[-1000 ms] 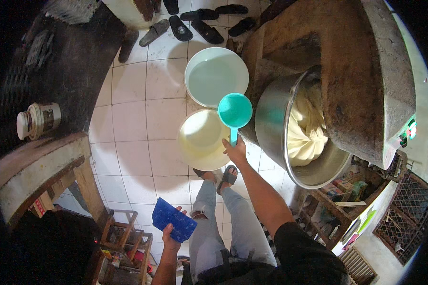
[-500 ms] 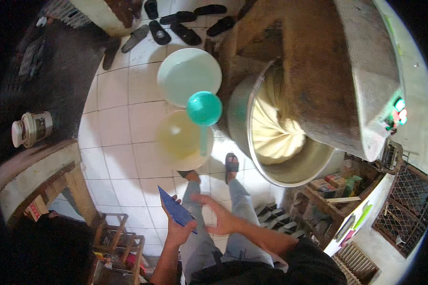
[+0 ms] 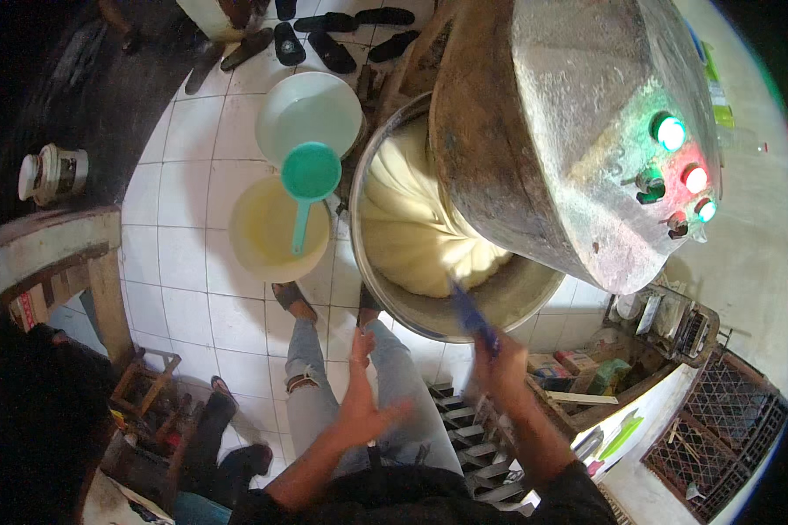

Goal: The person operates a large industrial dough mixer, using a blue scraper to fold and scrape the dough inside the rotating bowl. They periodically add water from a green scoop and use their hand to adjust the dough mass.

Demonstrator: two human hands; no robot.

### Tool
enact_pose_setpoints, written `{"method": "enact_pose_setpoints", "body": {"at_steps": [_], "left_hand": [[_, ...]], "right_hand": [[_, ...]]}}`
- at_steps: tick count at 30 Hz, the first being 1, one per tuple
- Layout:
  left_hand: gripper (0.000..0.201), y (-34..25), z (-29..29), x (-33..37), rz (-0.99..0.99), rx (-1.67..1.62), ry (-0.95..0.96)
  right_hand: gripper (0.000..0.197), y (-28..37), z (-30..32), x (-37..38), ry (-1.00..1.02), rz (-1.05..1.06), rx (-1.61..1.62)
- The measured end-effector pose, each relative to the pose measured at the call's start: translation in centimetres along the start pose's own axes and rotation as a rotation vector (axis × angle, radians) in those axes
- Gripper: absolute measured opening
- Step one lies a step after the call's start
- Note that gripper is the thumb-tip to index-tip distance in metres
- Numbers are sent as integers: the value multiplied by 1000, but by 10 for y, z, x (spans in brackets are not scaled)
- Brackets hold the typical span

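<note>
- I have the right hand (image 3: 502, 366) gripping the blue scraper (image 3: 474, 320) at the steel bowl (image 3: 429, 326)'s six o'clock.
- Left hand (image 3: 359, 415): spread, empty.
- I'd angle shallowly beneath the dough (image 3: 411, 219), clear of the mixer head (image 3: 569, 149).

Blue scraper (image 3: 472, 317) — tilted, blurred — nr pale dough (image 3: 411, 229) w/ folds.

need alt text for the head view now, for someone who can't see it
A right hand holds a blue scraper over dough in a large metal mixing bowl, while the left hand appears empty. To the bowl's left, a teal dipper lies across two round tubs.
</note>
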State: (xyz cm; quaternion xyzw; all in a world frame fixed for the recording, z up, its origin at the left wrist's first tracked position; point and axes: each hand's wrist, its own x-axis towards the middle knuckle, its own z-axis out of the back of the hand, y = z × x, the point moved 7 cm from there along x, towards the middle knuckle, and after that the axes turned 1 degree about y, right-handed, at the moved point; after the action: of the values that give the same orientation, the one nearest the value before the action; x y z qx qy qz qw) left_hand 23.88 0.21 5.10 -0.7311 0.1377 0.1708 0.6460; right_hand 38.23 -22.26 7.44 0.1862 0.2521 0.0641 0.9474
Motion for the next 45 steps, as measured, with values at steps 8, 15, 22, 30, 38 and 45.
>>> {"method": "enact_pose_setpoints", "body": {"at_steps": [8, 15, 22, 30, 38, 45], "left_hand": [[95, 107, 27, -46, 348, -220, -298], [80, 191, 91, -160, 559, -173, -548], [69, 265, 134, -201, 652, -194, -622], [67, 277, 159, -265, 730, -237, -603], [68, 311, 155, -251, 789, -266, -625], [68, 293, 125, -268, 827, -244, -607]], "right_hand": [[52, -50, -107, 170, -268, 343, -405], [40, -55, -66, 81, -290, 362, -287], [27, -42, -115, 182, -294, 213, -556], [28, -20, -47, 77, -262, 265, -337], [17, -46, -123, 196, -244, 232, -598], [22, -58, -20, 97, -335, 284, -318]]}}
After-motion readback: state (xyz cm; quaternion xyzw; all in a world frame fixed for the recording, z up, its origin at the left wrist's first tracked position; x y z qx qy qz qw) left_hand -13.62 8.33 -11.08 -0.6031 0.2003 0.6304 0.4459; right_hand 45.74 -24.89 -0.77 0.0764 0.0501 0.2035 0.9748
